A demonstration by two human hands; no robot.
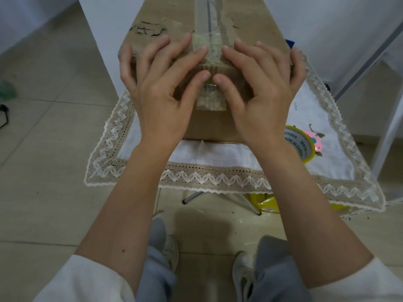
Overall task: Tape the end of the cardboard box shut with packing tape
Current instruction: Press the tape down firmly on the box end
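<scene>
A: Start nearest us. What are the hands doing?

B: Both are spread over the near end of the box (209,125). The left hand (161,88) and right hand (257,88) sit side by side with fingers straight, pressing flat, not gripping. The thumbs nearly meet on the end face, and the fingers reach over the edge onto the top.

A: And the tape?

B: A strip of tape (210,101) runs down the end face between the thumbs, over the edge, and joins the older strip along the top seam. Its lower end stops partway down the face, below the thumbs.

A: So which way does the box run?

B: Its long axis points straight away from the person, and the end being sealed faces them. It rests on a lace-edged cloth (218,158) over a small table.

A: Which hand is nearer the strip?

B: Neither, really. The strip lies on the midline and each hand flanks it, outer fingers hooked round the side edges. I'd judge the next move is a rub outward and downward from that centre, to seat the loose lower end.

A: Where's the roll, if another strip is needed?

B: The roll (302,144) lies on the cloth just right of the box, beside the right wrist, so the right hand is closer.
</scene>
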